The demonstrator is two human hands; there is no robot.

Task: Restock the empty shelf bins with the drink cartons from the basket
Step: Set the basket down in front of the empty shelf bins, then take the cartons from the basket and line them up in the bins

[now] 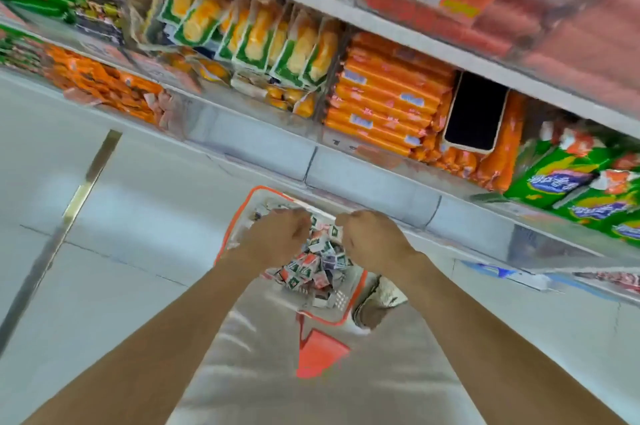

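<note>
**Both hands down in the basket, shelf up and ahead**

Your left hand [277, 234] and right hand [375, 239] are both low over the basket [227, 234], knuckles up and fingers curled down into the pile. The fingertips are hidden under the hands and the frame is blurred, so you cannot tell whether either hand has actually closed on a carton.

The drink cartons [311, 268] lie heaped in the basket, directly beneath and between your two hands. They are jumbled at every angle and share no long axis, so judge each one's orientation as you lift it. Neither hand is clearly nearer: the left covers the pile's left side, the right its right side.

The basket sits on the floor just in front of the base of the shelf [346, 164]. From your hands the shelving is up and forward, its front edge slanting down to the right across the view. The bins you can see there look stocked, with a dark phone [476, 112] resting on the orange packs [384, 102]. No empty bin is clear from here, so the lift probably needs a look first.
</note>
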